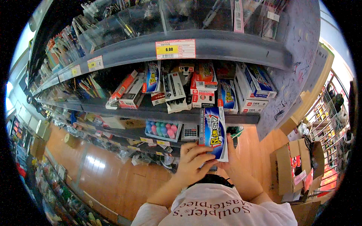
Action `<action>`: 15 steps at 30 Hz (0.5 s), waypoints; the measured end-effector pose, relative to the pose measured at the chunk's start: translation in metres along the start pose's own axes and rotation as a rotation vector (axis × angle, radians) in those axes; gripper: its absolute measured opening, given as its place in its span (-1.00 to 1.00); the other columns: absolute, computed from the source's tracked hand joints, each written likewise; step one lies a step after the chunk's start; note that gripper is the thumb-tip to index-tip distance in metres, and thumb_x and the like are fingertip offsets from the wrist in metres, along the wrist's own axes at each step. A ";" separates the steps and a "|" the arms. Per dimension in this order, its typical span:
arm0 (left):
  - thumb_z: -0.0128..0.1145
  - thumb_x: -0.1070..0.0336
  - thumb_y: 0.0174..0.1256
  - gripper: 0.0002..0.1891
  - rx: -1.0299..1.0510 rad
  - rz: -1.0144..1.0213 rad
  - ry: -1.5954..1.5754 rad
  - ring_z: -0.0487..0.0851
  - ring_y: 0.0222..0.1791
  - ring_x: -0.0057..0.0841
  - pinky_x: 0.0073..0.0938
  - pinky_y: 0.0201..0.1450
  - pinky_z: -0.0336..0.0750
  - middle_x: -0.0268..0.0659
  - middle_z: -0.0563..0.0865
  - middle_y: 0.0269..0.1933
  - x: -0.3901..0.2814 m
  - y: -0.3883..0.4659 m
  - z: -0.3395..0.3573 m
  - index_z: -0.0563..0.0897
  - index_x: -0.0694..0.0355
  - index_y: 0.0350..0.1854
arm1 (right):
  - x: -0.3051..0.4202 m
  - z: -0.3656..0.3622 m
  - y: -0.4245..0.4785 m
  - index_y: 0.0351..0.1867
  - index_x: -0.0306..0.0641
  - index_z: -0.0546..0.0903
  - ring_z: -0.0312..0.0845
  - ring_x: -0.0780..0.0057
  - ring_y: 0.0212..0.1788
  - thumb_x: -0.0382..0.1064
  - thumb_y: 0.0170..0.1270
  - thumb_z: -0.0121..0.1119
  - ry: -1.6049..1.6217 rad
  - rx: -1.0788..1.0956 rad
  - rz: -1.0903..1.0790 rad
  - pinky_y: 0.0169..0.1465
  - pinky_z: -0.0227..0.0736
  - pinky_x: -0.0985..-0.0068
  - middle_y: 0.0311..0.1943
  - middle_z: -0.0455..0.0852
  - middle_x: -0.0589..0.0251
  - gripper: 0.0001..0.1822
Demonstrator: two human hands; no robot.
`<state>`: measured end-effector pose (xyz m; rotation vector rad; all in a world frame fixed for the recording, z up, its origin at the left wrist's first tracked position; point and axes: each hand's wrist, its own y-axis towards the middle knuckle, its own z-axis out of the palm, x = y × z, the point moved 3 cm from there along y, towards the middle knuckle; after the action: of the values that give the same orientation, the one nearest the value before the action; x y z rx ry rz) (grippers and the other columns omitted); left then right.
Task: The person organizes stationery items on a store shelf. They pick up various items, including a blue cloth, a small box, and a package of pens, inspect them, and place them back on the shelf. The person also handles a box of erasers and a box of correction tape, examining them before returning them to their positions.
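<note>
Both of my hands hold a blue and white cardboard pen box [214, 132] in front of the shelf edge. My left hand [195, 159] has its fingers over the box's lower left side and front. Along the lower right side lies my right hand [232, 154], its thumb or a finger upright against the edge. Just beyond the held box, the shelf carries several pen boxes: a blue one [227, 94], red and white ones [204, 80], a white one with a torn lower end [174, 87], and another blue one [260, 79] on white boxes at the right.
The grey shelf edge [175, 113] runs across the view, with a price-tagged edge [127, 48] above. Lower down are a tray of coloured egg-shaped items [162, 131] and a calculator [190, 132]. An opened cardboard box [299, 166] stands on the floor at right, near a wire rack [325, 124].
</note>
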<state>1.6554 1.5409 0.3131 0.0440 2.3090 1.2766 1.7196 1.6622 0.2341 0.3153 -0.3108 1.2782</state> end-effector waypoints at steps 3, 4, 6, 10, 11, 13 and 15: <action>0.35 0.35 -0.16 -0.62 0.093 -0.079 0.044 0.33 -0.08 -0.22 -0.22 -0.01 0.24 -0.23 0.51 -0.01 -0.010 -0.002 0.003 0.49 0.12 -0.24 | -0.002 0.008 -0.003 0.14 -0.20 0.38 0.55 0.28 -0.08 0.35 0.23 -0.18 -0.130 -0.188 -0.087 -0.10 0.54 0.31 -0.03 0.57 0.12 -0.30; 0.36 0.32 -0.14 -0.55 0.121 -0.088 0.017 0.27 -0.04 -0.17 -0.17 0.01 0.19 -0.20 0.45 -0.02 -0.008 -0.005 0.006 0.42 0.10 -0.18 | -0.003 0.015 -0.003 0.14 -0.20 0.38 0.55 0.28 -0.07 0.35 0.23 -0.18 -0.176 -0.193 -0.112 -0.09 0.54 0.31 -0.02 0.57 0.13 -0.30; 0.38 0.28 -0.15 -0.58 0.142 -0.106 0.008 0.28 -0.05 -0.19 -0.19 -0.02 0.20 -0.22 0.45 -0.05 -0.006 -0.004 0.006 0.45 0.09 -0.22 | -0.004 0.011 -0.003 0.16 -0.19 0.36 0.53 0.26 -0.04 0.34 0.24 -0.16 -0.138 -0.089 -0.125 -0.03 0.51 0.27 0.02 0.54 0.10 -0.30; 0.39 0.12 -0.18 -0.64 0.118 -0.071 0.045 0.39 -0.18 -0.28 -0.31 -0.08 0.24 -0.34 0.51 -0.13 -0.003 -0.006 0.003 0.53 -0.01 -0.31 | -0.005 0.031 -0.012 0.20 -0.18 0.32 0.53 0.21 -0.04 0.33 0.26 -0.21 -0.340 -0.278 -0.046 -0.02 0.51 0.25 0.01 0.52 0.04 -0.29; 0.39 0.12 -0.19 -0.65 0.122 -0.058 0.018 0.40 -0.18 -0.29 -0.32 -0.11 0.26 -0.35 0.51 -0.15 -0.003 -0.002 0.003 0.55 -0.01 -0.33 | -0.002 0.031 -0.013 0.20 -0.18 0.32 0.53 0.21 -0.04 0.33 0.26 -0.22 -0.319 -0.241 -0.043 -0.02 0.51 0.26 0.01 0.52 0.04 -0.30; 0.40 0.13 -0.20 -0.68 0.126 -0.044 -0.010 0.41 -0.20 -0.31 -0.34 -0.16 0.30 -0.36 0.51 -0.17 -0.003 0.003 0.001 0.57 -0.01 -0.36 | -0.002 0.020 -0.013 0.20 -0.18 0.32 0.53 0.20 -0.05 0.32 0.28 -0.25 -0.270 -0.148 -0.015 -0.02 0.51 0.27 0.02 0.52 0.04 -0.31; 0.40 0.12 -0.21 -0.68 0.116 0.015 0.070 0.43 -0.24 -0.35 -0.40 -0.28 0.35 -0.39 0.52 -0.21 -0.006 0.001 0.000 0.58 -0.02 -0.37 | -0.009 0.006 -0.007 0.20 -0.18 0.32 0.54 0.19 -0.05 0.31 0.29 -0.26 -0.006 0.053 0.007 -0.02 0.51 0.27 0.02 0.52 0.04 -0.32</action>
<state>1.6610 1.5400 0.3164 0.0572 2.4449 1.1679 1.7241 1.6501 0.2361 0.3639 -0.2838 1.2936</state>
